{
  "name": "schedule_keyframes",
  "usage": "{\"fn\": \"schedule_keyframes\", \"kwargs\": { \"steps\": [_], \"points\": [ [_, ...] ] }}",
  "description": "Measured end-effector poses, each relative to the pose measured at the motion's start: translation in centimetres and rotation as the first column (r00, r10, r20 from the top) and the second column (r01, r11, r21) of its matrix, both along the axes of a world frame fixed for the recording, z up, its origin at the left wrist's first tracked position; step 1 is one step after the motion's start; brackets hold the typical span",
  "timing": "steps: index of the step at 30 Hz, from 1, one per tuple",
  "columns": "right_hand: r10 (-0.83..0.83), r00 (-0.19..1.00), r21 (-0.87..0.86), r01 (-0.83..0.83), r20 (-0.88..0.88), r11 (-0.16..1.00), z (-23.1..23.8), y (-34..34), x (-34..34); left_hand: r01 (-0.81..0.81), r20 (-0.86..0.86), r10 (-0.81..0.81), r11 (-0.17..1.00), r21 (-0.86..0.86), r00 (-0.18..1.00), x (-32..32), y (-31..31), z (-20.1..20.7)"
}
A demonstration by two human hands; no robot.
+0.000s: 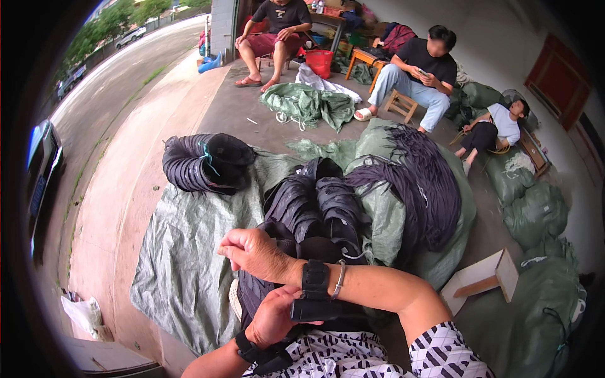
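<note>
My right hand (255, 252) is raised in front of me with its fingers curled in, and nothing shows in them. On its wrist are a black strap with a black box-shaped wrist device (315, 309) and a metal bangle (339, 280). My left hand (274, 320) grips that device, its thumb near the strap. Beneath the hands lie stacks of nested dark pieces (296, 205), which look like shoe uppers. A further bundle of the same pieces (205, 165), tied with a light blue cord, rests farther left on a grey-green woven sheet (183, 246).
To the right, a heap of dark strips (422, 179) lies on a green woven sack (463, 208). A white box-like piece (482, 280) and full green sacks (535, 211) stand beyond. One seated person (416, 75) and others sit farther back; a road runs along the left.
</note>
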State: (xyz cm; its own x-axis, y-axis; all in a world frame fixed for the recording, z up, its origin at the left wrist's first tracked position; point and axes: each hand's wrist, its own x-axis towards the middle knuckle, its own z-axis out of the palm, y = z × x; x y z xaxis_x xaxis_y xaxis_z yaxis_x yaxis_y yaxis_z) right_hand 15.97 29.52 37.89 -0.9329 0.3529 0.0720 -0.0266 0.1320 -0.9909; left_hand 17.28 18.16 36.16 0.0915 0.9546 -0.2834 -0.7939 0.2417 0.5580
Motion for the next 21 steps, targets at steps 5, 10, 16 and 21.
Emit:
{"fn": "schedule_keyframes", "kwargs": {
  "steps": [5,10,16,21],
  "points": [
    [0.002,0.995,0.214,0.019,-0.098,0.977,-0.4,-0.7,0.5,-0.086,0.042,0.084,0.995,0.058,0.996,0.9,0.1,-1.6],
    [0.097,0.986,0.431,-0.028,-0.139,0.902,1.9,-0.6,2.7,-0.058,-0.585,0.143,0.985,0.162,0.798,1.2,0.1,-1.5],
    [-0.122,0.921,0.122,0.178,-0.369,0.977,2.5,4.2,12.2,-0.220,-0.390,0.236,0.972,0.086,0.890,2.1,-0.9,1.5],
    [-0.532,0.838,0.122,0.520,0.121,0.846,-6.6,14.0,24.2,-0.251,-0.711,0.213,0.966,0.052,0.670,-0.9,-1.9,2.1]
  ]
}}
